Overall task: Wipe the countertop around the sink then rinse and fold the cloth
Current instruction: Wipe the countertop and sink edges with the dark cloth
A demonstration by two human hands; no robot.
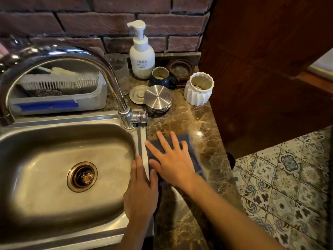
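A dark grey cloth (191, 154) lies flat on the brown marble countertop (207, 141), just right of the steel sink's (54, 141) rim. My right hand (173, 161) presses on the cloth with fingers spread. My left hand (140, 193) rests flat on the sink's right rim, its thumb touching the cloth's left edge. The chrome tap (115, 87) arches over the basin; no water runs. The drain (82, 176) sits in the dry-looking basin.
Behind the cloth stand stacked steel lids (158, 98), a white ribbed pot (199, 89), a dark mug (161, 78), a soap pump bottle (141, 55) and a glass (119, 73). A plastic tub with brushes (59, 94) sits behind the sink. The counter ends at right above tiled floor (288, 177).
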